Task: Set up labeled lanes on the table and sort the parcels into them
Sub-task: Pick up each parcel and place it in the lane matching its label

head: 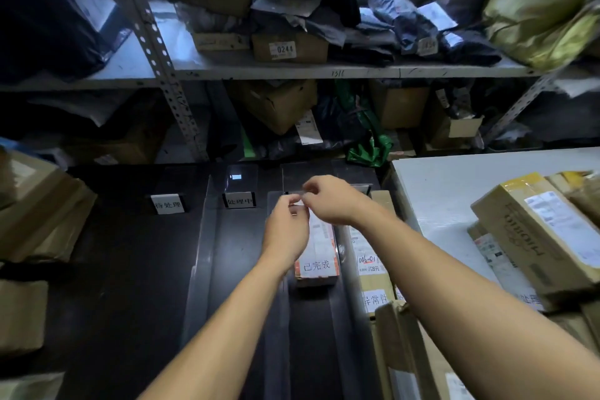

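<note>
Lane setup step: left hand and right hand both pinch a small clear acrylic label stand at the third lane's far end on the black tabletop, above the orange-white parcel marked 已完成; next, probably seat it upright.

The scene is dimly lit, with cool daylight admitted from behind the upper shelf. The dark table is left in shadow, a small glare spot excepted (on a clear divider). Straight edges are bowed near the borders, and the corners are smeared by blur.
</note>
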{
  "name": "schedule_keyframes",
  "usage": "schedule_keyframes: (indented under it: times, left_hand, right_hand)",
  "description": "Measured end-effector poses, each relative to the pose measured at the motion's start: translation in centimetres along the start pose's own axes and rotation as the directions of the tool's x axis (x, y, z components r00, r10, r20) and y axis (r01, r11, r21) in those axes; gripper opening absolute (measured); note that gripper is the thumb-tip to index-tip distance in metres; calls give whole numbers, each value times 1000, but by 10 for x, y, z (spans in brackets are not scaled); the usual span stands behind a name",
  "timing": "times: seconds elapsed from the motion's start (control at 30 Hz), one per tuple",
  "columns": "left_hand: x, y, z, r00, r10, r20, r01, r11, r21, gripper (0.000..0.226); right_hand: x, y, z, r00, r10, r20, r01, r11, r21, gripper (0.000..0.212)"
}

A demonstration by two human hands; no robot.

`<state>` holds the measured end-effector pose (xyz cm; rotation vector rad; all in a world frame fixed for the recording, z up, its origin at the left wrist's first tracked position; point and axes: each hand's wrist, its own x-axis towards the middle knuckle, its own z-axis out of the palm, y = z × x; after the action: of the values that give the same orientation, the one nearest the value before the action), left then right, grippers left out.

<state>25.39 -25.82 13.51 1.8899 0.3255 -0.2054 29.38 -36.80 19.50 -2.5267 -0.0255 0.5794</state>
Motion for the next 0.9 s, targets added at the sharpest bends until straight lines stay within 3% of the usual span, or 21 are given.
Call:
schedule_keyframes:
  times: [0.2, 0.33, 0.67, 0.9]
  left_hand:
    - [-35, 16, -99, 971, 211, -116, -211, 977, 10, 17]
    - [-63, 2, -190, 949, 248, -197, -242, 969, 55, 16]
    - [-126, -93, -404, 877, 103, -468, -86, 995, 59, 14]
    - [-155, -115, -498, 790, 67, -610, -152, 984, -88, 12]
  right_hand:
    - [-54, -75, 29, 962, -158, -223, 193, 970, 147, 38]
    - [-78, -146, 66, 927, -236, -291, 300, 933, 198, 33]
    - [-111, -328, 210, 865, -467, -182, 501, 811, 302, 27]
    - [-117, -420, 258, 840, -519, -161, 528, 711, 464, 26]
